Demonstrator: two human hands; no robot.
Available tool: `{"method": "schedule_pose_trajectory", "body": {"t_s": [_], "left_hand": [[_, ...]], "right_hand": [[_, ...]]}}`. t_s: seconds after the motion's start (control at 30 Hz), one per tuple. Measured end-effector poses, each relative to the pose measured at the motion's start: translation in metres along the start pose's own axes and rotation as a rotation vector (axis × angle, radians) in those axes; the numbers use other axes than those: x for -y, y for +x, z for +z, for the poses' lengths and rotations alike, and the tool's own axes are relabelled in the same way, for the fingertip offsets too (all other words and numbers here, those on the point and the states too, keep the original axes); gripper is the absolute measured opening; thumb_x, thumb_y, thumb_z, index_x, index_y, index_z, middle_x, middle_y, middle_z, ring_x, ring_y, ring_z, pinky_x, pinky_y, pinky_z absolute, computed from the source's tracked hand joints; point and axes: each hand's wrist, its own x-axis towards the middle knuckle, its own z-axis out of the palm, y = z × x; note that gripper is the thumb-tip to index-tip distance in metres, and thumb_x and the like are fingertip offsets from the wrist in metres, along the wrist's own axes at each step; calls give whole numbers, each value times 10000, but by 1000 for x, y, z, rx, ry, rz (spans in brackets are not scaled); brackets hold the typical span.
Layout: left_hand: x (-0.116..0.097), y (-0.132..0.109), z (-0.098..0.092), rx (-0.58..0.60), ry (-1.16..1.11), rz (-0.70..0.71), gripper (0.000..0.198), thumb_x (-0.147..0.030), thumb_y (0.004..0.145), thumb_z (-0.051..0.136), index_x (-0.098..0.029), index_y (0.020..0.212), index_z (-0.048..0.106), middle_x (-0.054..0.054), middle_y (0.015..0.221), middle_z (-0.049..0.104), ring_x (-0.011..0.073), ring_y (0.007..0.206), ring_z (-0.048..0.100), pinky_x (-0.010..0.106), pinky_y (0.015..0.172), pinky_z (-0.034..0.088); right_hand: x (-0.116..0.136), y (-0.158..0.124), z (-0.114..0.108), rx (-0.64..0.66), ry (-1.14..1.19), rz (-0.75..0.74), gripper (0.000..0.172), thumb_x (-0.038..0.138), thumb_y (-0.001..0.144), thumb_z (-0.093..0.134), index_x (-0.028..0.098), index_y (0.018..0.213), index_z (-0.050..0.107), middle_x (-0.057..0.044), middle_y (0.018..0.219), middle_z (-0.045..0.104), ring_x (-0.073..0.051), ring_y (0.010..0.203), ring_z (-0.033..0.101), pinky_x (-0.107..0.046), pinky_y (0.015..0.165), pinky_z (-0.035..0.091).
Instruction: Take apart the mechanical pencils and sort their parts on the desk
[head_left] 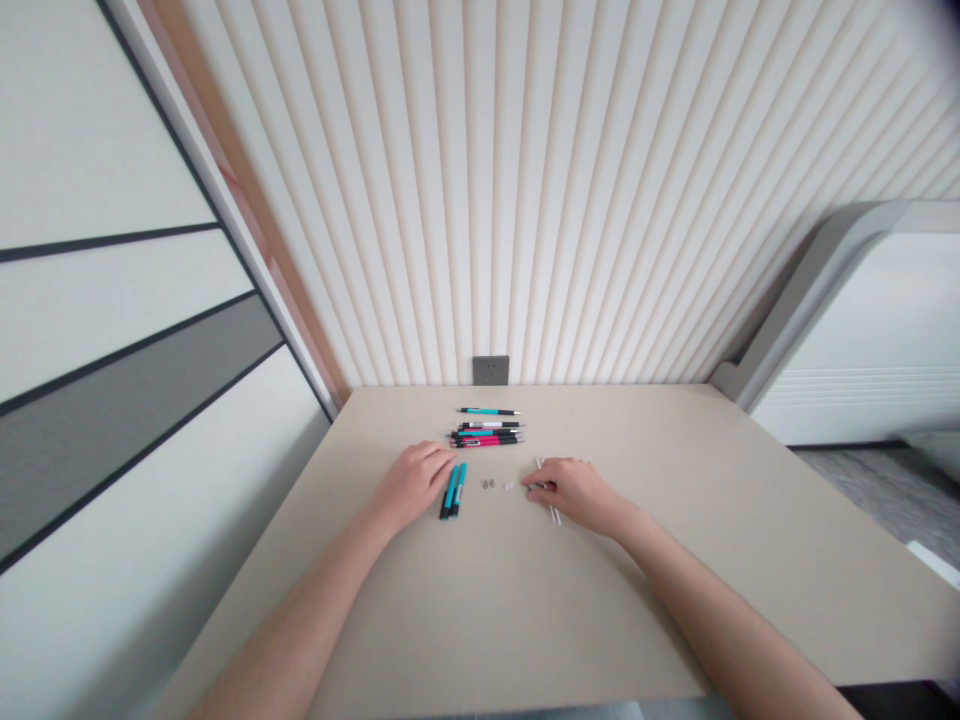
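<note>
Two teal-and-black pen barrels (452, 492) lie side by side on the table. My left hand (416, 482) rests just left of them, fingers stretched forward and close to their upper ends, holding nothing visible. My right hand (574, 490) is curled low over thin white rods (556, 516), which look like pen refills and are partly hidden under it. Its thumb and fingertips are drawn together around something too small to make out. Between my hands lie tiny grey parts (488, 484) and tiny whitish parts (508, 486).
Beyond my hands, several teal, white and pink-red pens (486, 437) lie in a pile, with a single teal pen (489, 411) behind it. The beige table (465, 610) meets a ribbed wall with a dark socket (490, 370). A white cabinet (150, 500) stands left.
</note>
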Motion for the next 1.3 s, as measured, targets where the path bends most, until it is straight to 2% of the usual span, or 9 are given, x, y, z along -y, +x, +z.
{"method": "schedule_pose_trajectory", "body": {"t_s": [0.13,0.3,0.4,0.57,0.8,0.97,1.13,1.3], "left_hand": [[-2,0,0,14,-2,-10,231,-261,975,447,-188,996,666,66,938,678,198,901,628,350,833,493],[-2,-1,2,23,-11,0,234,-262,979,444,-197,1010,667,65,942,679,195,922,622,349,859,487],[-2,-1,2,38,-6,-6,241,-262,982,438,-191,1007,667,67,935,679,197,913,621,356,855,487],[-2,-1,3,34,-11,-1,247,-266,983,434,-192,1007,669,70,934,678,195,906,622,356,857,487],[-2,-1,3,16,-41,12,243,-278,976,447,-201,1008,675,66,924,686,197,901,629,353,845,492],[-1,-1,3,32,-21,12,241,-264,979,442,-199,1019,670,65,940,687,200,914,625,358,855,487],[-1,-1,4,54,-12,3,233,-260,978,447,-198,1026,667,64,942,687,202,921,625,361,861,486],[-1,-1,5,27,-35,11,241,-271,977,449,-200,1015,676,68,925,691,197,909,631,357,861,493]], "right_hand": [[-1,2,3,-34,-4,2,234,370,889,563,320,1068,705,-8,939,705,-189,859,644,-248,711,401],[-6,3,3,-61,37,30,292,427,877,574,307,1121,680,-14,1007,712,-193,893,647,-258,746,412],[-9,2,-1,-78,29,72,263,420,886,557,299,1069,702,-16,1046,710,-193,912,645,-265,766,411],[-9,1,-5,-57,-45,121,222,381,895,533,282,908,732,-12,928,723,-189,833,651,-261,693,387],[-3,2,2,-53,-145,147,261,408,897,517,248,853,719,-44,860,724,-214,816,660,-260,654,361],[-1,0,-1,-50,-104,119,340,454,917,473,234,810,710,-40,839,717,-195,788,648,-251,661,362],[-5,-2,-6,-44,-24,76,210,382,863,556,290,968,713,0,855,717,-180,778,644,-248,683,376],[-6,-1,-5,-14,-18,58,275,360,841,588,328,1092,695,1,939,725,-195,853,657,-264,737,415]]}}
